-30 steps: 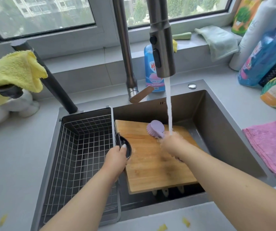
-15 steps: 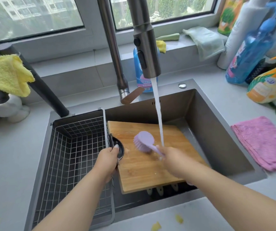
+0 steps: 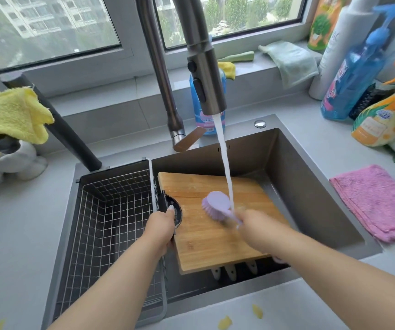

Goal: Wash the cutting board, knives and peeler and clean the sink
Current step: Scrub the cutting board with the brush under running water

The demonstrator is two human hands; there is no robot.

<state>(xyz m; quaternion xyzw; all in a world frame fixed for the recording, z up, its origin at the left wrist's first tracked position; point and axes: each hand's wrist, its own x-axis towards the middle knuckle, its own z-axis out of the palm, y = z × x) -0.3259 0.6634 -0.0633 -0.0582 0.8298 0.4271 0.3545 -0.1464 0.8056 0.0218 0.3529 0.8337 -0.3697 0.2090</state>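
A wooden cutting board [image 3: 210, 241] lies tilted across the grey sink [image 3: 310, 186]. Water runs from the faucet [image 3: 203, 75] onto the board. My right hand [image 3: 253, 222] grips the handle of a purple scrub brush [image 3: 215, 203], whose bristles press on the board's middle. At the board's left edge, my left hand [image 3: 160, 227] grips the board by its dark round handle hole. Three pale handle ends [image 3: 233, 272], probably knives, stick out from under the board's near edge. The peeler is not visible.
A wire drying basket [image 3: 110, 225] fills the sink's left part. A pink cloth [image 3: 377, 201] lies on the right counter, with cleaning bottles [image 3: 358, 67] behind it. A yellow cloth [image 3: 10, 115] hangs at left. Yellow peel scraps [image 3: 225, 322] lie on the near counter.
The brush has slid from the board's far edge toward its middle, nearer to me, scrubbing under the stream. My left hand has kept its hold on the board's left edge.
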